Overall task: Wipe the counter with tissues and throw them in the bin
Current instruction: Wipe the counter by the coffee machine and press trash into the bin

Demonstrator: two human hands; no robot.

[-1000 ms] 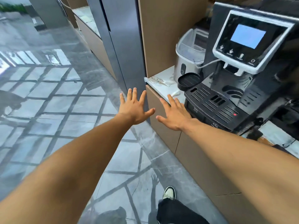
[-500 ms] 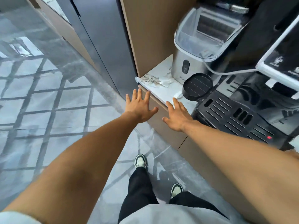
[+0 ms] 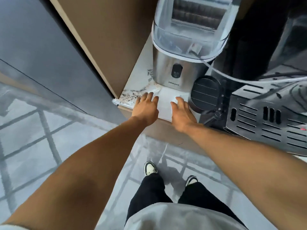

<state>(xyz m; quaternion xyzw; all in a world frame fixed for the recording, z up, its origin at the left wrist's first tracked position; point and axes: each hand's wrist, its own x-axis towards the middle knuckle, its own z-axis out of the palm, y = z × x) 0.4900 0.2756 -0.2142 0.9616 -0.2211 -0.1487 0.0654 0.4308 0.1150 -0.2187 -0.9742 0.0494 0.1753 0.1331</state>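
A small white counter (image 3: 166, 103) sits between a brown cabinet wall and the machines. Crumpled white tissues with brown stains (image 3: 131, 96) lie along its left front corner and run back beside the ice maker. My left hand (image 3: 146, 107) lies flat at the counter's front edge, fingers spread, fingertips touching the stained tissues. My right hand (image 3: 181, 112) lies flat just to the right, fingers apart, fingertips over a small white scrap (image 3: 174, 99). Neither hand grips anything. No bin is in view.
A steel ice maker (image 3: 176, 70) with a clear lid stands at the back of the counter. A round black drip tray (image 3: 206, 94) and a black coffee machine's grille (image 3: 265, 120) crowd the right. The brown cabinet wall (image 3: 106, 47) closes the left. Grey tiled floor lies below.
I have stepped closer and the camera has tipped down. Both hands moved forward from in front of the cabinet onto the counter's front edge, the left one reaching the stained tissues.
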